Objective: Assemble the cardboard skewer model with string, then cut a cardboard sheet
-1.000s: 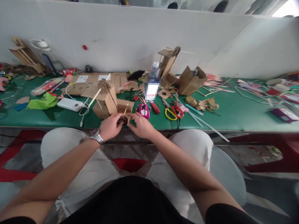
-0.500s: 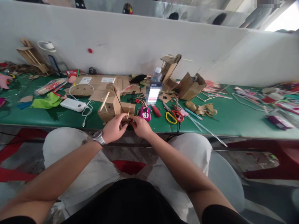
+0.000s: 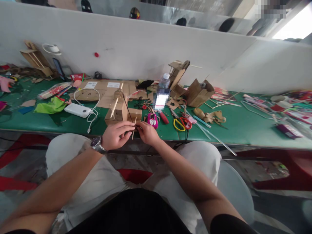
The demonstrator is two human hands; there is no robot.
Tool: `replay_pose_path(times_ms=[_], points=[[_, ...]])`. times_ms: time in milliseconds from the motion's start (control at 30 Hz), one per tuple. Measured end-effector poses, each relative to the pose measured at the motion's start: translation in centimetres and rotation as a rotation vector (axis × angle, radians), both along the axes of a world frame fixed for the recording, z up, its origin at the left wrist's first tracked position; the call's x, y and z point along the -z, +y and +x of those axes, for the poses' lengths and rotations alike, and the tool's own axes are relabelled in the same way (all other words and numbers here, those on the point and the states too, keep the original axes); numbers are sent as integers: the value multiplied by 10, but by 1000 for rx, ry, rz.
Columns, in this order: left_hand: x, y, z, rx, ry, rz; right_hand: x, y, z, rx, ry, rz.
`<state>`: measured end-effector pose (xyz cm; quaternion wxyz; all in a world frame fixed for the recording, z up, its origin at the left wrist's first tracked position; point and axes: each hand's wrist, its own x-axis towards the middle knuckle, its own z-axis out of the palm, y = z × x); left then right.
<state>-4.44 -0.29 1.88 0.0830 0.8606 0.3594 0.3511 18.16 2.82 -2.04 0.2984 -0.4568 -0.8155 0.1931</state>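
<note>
A thin wooden stick (image 3: pixel 133 136) stands nearly upright at the table's front edge, between my two hands. My left hand (image 3: pixel 116 136), with a watch at its wrist, has its fingertips closed on this stick. Fingers pinched, my right hand (image 3: pixel 147 133) holds a dark string beside the stick; the fingers partly hide the grip. The dark string (image 3: pixel 127 109) slants down to my hands from the top of a cardboard model (image 3: pixel 116 114). A thicker stick (image 3: pixel 114 109) pokes out of that box-shaped model.
Right of my hands lie a pink box (image 3: pixel 152 121), a red-handled tool (image 3: pixel 163 117) and scissors (image 3: pixel 179 124). A power bank (image 3: pixel 77 110) with a white cable lies left. Behind are a lit phone (image 3: pixel 161 100), a bottle (image 3: pixel 164 81) and a cardboard container (image 3: pixel 200 92).
My left hand has turned flatter, its fingers now stretched toward the stick. The stick now reaches below the fingers over the table edge. My right hand has barely moved.
</note>
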Motion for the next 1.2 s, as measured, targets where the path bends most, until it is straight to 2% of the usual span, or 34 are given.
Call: replay_pose_path(times_ms=[200,300,367,467,533,600,700,767,833,933,1067,1200], points=[[-4,-1,-24,-50,-132,302,-1,10,9,49,-29,0],[-2,6,-46,-166,-160,490,-1,12,12,79,-67,-4],[-2,16,-61,-305,-198,525,-1,13,13,87,-83,-6],[-5,36,-78,-566,-370,409,-2,16,15,74,-84,3],[-7,48,-85,-634,-415,171,-2,17,16,59,-75,19],[-7,57,-89,-556,-356,-86,-3,18,17,49,-58,31],[-2,61,-92,-362,-58,-269,-4,17,17,78,-35,45],[4,61,-93,-289,150,-319,-5,16,17,126,-27,63],[11,62,-92,-289,256,-348,-6,16,16,155,-14,87],[17,63,-88,-347,356,-344,-7,15,15,134,13,114],[12,61,-78,-426,523,-359,-7,14,17,110,58,173],[15,55,-73,-573,516,-380,-2,7,20,101,115,209]])
